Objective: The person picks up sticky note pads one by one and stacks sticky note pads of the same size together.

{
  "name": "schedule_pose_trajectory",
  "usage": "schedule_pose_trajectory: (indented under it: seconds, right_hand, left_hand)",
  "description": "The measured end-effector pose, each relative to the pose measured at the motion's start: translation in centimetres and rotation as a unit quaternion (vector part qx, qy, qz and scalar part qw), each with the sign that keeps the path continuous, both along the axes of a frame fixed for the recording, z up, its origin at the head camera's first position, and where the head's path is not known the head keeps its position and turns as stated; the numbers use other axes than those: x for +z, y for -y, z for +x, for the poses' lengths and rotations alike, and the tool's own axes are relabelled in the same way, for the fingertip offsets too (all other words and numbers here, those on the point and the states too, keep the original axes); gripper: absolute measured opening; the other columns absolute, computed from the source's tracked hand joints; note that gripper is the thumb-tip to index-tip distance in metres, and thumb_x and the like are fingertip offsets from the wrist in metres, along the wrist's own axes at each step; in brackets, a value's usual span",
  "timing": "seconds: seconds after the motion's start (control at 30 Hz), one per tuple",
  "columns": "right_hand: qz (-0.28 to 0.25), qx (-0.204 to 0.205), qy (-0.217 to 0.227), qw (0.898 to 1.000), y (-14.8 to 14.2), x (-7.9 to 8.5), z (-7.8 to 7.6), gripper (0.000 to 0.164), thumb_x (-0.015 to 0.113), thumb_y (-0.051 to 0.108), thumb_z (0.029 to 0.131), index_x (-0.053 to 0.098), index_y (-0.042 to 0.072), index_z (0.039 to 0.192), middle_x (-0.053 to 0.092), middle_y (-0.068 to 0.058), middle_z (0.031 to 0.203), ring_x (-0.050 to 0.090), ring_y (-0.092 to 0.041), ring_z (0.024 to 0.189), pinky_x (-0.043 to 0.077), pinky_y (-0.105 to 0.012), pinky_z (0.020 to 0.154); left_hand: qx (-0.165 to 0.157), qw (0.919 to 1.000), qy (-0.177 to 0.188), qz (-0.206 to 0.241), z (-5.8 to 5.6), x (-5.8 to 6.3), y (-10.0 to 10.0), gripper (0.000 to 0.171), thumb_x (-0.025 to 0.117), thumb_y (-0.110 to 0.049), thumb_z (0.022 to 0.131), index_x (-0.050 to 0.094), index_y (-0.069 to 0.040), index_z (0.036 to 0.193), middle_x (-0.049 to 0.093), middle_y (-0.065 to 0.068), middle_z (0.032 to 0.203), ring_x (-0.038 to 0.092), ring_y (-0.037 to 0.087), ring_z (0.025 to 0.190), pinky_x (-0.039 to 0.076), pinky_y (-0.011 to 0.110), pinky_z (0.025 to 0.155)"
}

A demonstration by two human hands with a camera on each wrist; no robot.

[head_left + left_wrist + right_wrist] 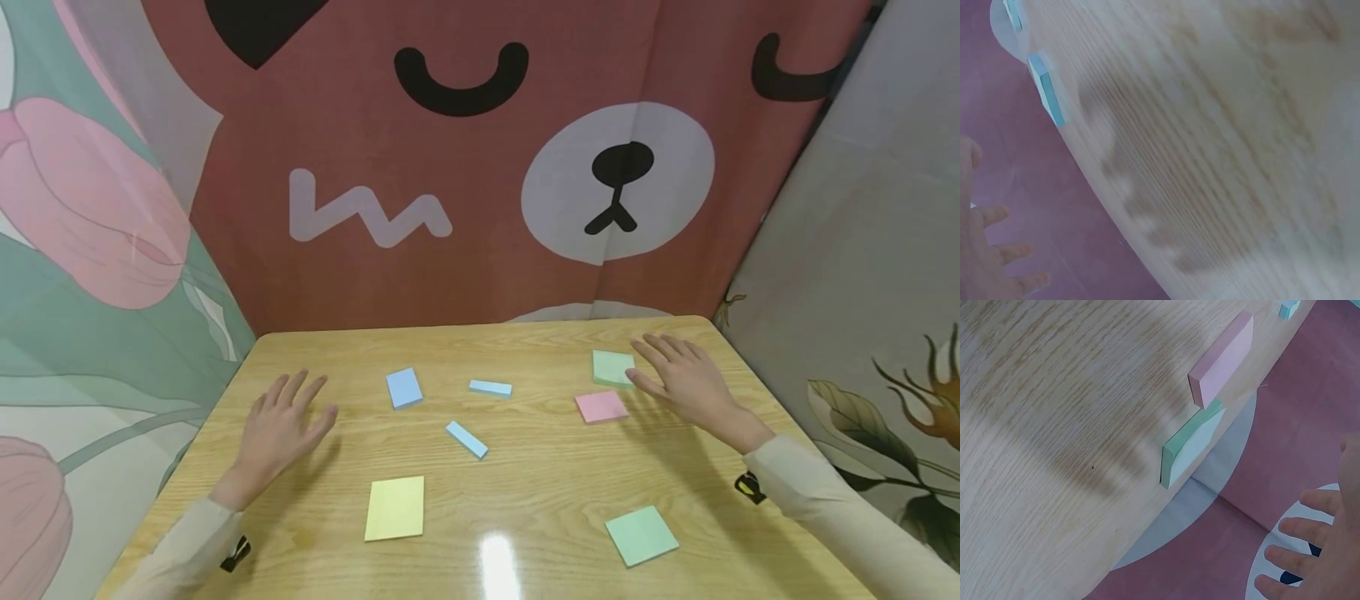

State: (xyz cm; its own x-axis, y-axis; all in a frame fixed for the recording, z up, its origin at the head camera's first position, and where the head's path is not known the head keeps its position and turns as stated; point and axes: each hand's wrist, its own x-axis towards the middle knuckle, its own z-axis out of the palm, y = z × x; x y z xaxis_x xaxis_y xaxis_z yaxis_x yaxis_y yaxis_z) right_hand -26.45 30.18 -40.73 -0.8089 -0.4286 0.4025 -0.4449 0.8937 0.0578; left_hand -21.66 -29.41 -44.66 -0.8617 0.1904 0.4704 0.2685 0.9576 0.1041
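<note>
In the head view my left hand [279, 433] hovers over the left of the table, fingers spread, holding nothing. The blue sticky-note pad [404, 388] is the nearest thing to it. My right hand [686, 385] is held above the right side, fingers extended, beside a pale green sticky-note pad [612, 368] and a pink sticky-note pad [602, 407]. In the right wrist view the pink pad [1222, 361] and green pad [1191, 444] lie apart from the hand [1319, 544]. The left wrist view shows my left fingers [1013, 252] clear of the table.
Two narrow light-blue pads [491, 388] lie mid-table. Nearer the front are a yellow sticky-note pad [395, 508] at left and a larger green pad [642, 536] at right. A patterned curtain [480, 275] hangs behind the wooden table [525, 500].
</note>
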Motion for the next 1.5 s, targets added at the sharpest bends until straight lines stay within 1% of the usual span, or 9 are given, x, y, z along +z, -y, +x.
schedule_pose_trajectory:
  seconds: [0.2,0.4,0.53,0.73,0.9,1.03,1.27,1.5]
  right_hand:
    - [-0.002,0.008,-0.003,1.0,0.2,-0.4,0.0,0.06,0.049,0.049,0.085,0.045,0.009,0.13,0.04,-0.016,0.132,0.033,-0.038,0.119,0.026,-0.055,0.092]
    - [-0.002,0.017,-0.006,1.0,0.4,-0.9,0.0,0.058,0.051,0.047,0.085,0.046,0.009,0.129,0.042,-0.016,0.13,0.036,-0.038,0.116,0.027,-0.055,0.091]
    - [-0.005,0.016,-0.007,1.0,0.4,-1.1,-0.1,0.057,0.053,0.046,0.084,0.048,0.009,0.127,0.044,-0.017,0.128,0.038,-0.038,0.115,0.029,-0.055,0.09]
    - [-0.002,0.015,-0.006,1.0,0.4,-1.6,-0.5,0.06,0.05,0.05,0.084,0.048,0.009,0.127,0.045,-0.016,0.126,0.04,-0.037,0.113,0.031,-0.055,0.089]
    - [-0.002,0.013,-0.011,1.0,0.5,-2.1,-0.9,0.059,0.057,0.046,0.081,0.049,0.009,0.126,0.047,-0.016,0.124,0.042,-0.037,0.111,0.032,-0.055,0.087]
    - [-0.003,0.01,-0.006,1.0,0.5,-2.4,-1.1,0.058,0.059,0.044,0.08,0.049,0.009,0.126,0.047,-0.016,0.123,0.042,-0.037,0.11,0.032,-0.056,0.087]
    - [0.009,0.01,-0.002,1.0,0.7,-2.4,-1.6,0.058,0.057,0.045,0.081,0.05,0.009,0.125,0.048,-0.016,0.122,0.044,-0.037,0.109,0.032,-0.055,0.088]
    - [0.015,0.017,0.002,1.0,0.8,-2.5,-2.0,0.058,0.057,0.046,0.081,0.049,0.008,0.125,0.049,-0.017,0.121,0.045,-0.038,0.107,0.033,-0.056,0.086]
  left_hand:
    - [-0.007,1.0,-0.006,-0.003,0.1,-0.4,-0.3,0.058,0.048,-0.051,0.083,0.045,-0.017,0.13,0.038,0.015,0.132,0.031,0.04,0.119,0.027,0.062,0.084]
    - [-0.007,1.0,0.004,-0.004,0.3,-0.5,-0.9,0.058,0.047,-0.053,0.083,0.045,-0.018,0.129,0.039,0.014,0.132,0.034,0.039,0.117,0.03,0.06,0.083]
    - [-0.016,0.9998,0.006,-0.008,0.6,-0.5,-1.5,0.057,0.047,-0.053,0.083,0.047,-0.017,0.128,0.041,0.015,0.13,0.037,0.039,0.114,0.032,0.06,0.082]
    - [-0.029,0.9994,0.013,-0.011,1.1,-0.5,-2.6,0.057,0.046,-0.054,0.083,0.048,-0.017,0.127,0.042,0.014,0.128,0.038,0.039,0.113,0.033,0.059,0.081]
    - [-0.041,0.999,0.017,-0.011,1.4,-0.5,-3.3,0.057,0.047,-0.054,0.083,0.049,-0.017,0.126,0.043,0.014,0.128,0.038,0.038,0.113,0.034,0.058,0.082]
    - [-0.041,0.9989,0.019,-0.01,1.5,-0.6,-3.5,0.056,0.047,-0.054,0.083,0.049,-0.018,0.126,0.043,0.013,0.128,0.038,0.038,0.113,0.034,0.058,0.081]
    - [-0.042,0.9986,0.023,-0.019,1.5,-0.8,-3.6,0.056,0.045,-0.055,0.083,0.049,-0.019,0.126,0.043,0.014,0.128,0.039,0.039,0.113,0.034,0.059,0.081]
    - [-0.049,0.9983,0.027,-0.016,1.8,-0.6,-4.0,0.056,0.045,-0.054,0.083,0.048,-0.019,0.127,0.042,0.013,0.129,0.039,0.039,0.112,0.034,0.058,0.081]
